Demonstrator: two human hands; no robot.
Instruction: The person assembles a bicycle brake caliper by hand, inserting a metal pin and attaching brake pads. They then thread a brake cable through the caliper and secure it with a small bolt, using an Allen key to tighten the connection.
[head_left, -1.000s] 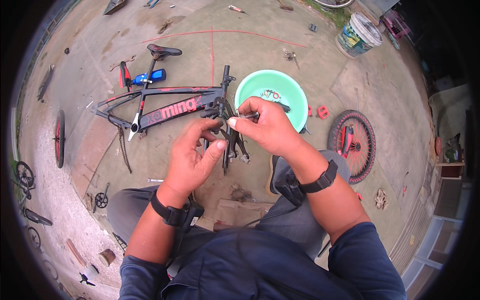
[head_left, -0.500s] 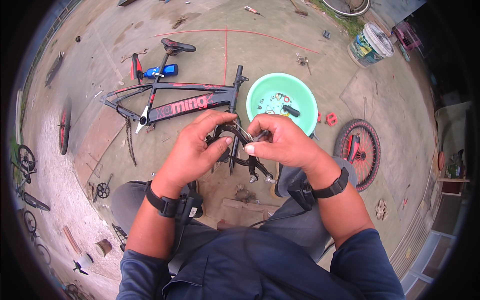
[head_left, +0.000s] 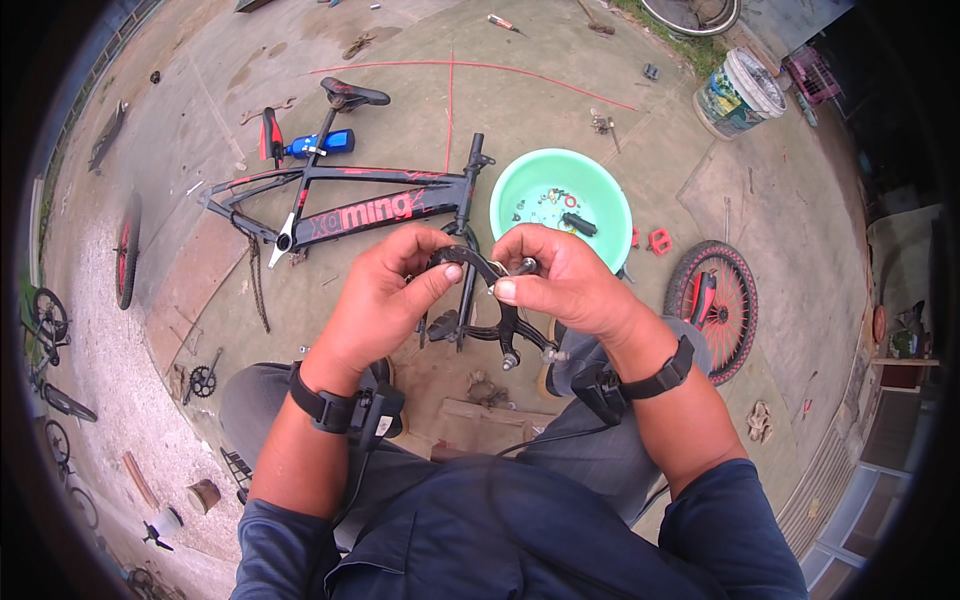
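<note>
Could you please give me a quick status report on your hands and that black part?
Left hand and right hand: fingers holding black curved part. Silver-tipped ends ungripped. Bicycle frame, green basin beyond, not blocking the grip.

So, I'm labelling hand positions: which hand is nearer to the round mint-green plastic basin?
Right. In the picture, the right hand overlaps the near edge of the basin; the left hand is farther off, below and to its left.

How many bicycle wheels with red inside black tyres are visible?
2: one black-and-red wheel beside the right knee; another wheel left of the black bicycle frame. Others may be hidden.
</note>
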